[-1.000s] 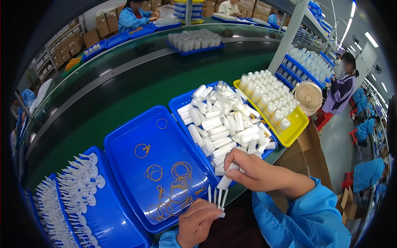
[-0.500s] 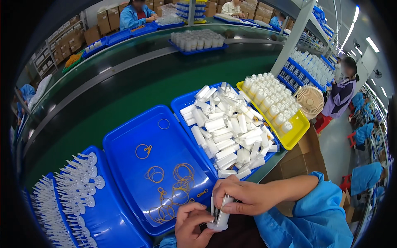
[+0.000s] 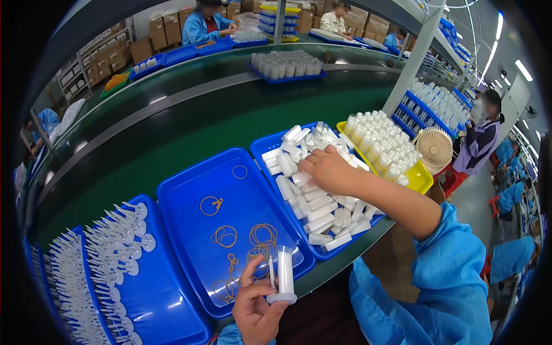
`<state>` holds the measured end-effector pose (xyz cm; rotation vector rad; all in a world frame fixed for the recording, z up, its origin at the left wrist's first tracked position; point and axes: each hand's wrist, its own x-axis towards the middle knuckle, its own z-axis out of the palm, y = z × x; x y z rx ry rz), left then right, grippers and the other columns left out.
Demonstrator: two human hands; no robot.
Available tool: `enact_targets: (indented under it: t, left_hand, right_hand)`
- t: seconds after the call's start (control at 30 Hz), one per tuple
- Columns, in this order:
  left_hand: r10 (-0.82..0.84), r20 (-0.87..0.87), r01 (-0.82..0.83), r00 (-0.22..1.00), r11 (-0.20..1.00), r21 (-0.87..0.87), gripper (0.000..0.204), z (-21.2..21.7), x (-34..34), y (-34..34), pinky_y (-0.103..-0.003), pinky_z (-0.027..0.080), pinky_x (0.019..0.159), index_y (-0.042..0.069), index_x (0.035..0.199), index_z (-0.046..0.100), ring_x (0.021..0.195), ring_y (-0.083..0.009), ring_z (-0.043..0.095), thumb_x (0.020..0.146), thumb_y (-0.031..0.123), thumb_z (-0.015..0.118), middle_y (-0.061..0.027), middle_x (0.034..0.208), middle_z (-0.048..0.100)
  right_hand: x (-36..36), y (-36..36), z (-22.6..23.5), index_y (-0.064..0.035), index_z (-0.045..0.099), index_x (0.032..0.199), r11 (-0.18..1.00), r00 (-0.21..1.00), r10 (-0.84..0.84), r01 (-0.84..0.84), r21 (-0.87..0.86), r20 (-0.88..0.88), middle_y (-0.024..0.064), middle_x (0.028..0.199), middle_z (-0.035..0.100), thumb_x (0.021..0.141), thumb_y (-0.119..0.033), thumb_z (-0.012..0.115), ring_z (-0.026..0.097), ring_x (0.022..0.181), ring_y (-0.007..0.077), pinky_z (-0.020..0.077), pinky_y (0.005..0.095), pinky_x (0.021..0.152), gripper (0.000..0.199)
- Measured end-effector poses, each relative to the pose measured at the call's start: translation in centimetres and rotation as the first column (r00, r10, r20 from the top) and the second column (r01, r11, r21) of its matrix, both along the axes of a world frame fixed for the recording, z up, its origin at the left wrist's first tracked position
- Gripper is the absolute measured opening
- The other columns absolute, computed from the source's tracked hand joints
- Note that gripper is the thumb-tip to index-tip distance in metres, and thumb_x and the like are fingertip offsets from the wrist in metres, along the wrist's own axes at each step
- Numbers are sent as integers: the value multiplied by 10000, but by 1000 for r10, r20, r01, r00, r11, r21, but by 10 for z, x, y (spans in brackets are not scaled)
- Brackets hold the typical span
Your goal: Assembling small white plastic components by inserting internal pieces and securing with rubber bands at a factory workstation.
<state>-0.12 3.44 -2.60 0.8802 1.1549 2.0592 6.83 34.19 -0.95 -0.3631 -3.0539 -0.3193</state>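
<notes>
My left hand [image 3: 257, 310] is closed on the round, milky plastic base [image 3: 281, 298] of an upright piece. A thin white rod [image 3: 271, 271] and a clear tube with white filling [image 3: 285, 270] rise from that base, side by side. Out over the blue tray of white pieces [image 3: 319, 214] reaches my right hand [image 3: 330, 171], its fingers bent down among clear-sleeved white pieces. What its fingertips grip, if anything, is hidden.
A blue tray [image 3: 190, 241] holds loose rubber bands [image 3: 224, 236]. Left of it, blue trays carry round bases with rods [image 3: 115, 247]. A yellow tray [image 3: 422, 179] of filled cups, a round fan [image 3: 433, 150] and a post [image 3: 415, 60] stand right. People work beyond the green belt [image 3: 190, 138].
My right hand has left the piece in my left hand and moved up into the tray of white pieces. The left hand still holds the base, now with the tube standing upright in plain sight.
</notes>
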Motion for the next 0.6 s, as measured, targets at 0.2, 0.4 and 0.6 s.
enact_targets:
  t: [0.2, 0.4, 0.6]
  left_hand:
    - [7, 28, -7, 1000, 1000, -10, 211, 5, 1, -4, -414, 413, 900, 37, 911, 550, 1147, -341, 444, 769, 100, 692, -203, 1090, 529]
    - [32, -48, -32, 998, 999, -9, 213, 0, 1, 0, -454, 373, 923, 28, 946, 589, 1118, -330, 457, 779, 114, 690, -161, 1034, 575]
    - [20, -404, -25, 915, 1000, -6, 128, 4, -8, 7, -474, 312, 943, 47, 799, 669, 1040, -342, 489, 685, 69, 724, -76, 814, 632]
  right_hand:
    - [0, 7, -5, -105, 582, 987, 1000, 999, -10, 9, -22, -49, 36, 966, 582, 703, -190, 689, 508, 982, 215, 331, 389, 844, 315]
    - [11, -2, 18, -154, 605, 923, 974, 937, 176, -210, -82, -302, 12, 931, 586, 686, -147, 686, 523, 979, 181, 320, 389, 812, 250]
    - [15, -62, 38, -167, 609, 959, 893, 825, 386, -447, -58, -413, -11, 944, 592, 685, -123, 652, 548, 968, 169, 336, 378, 752, 281]
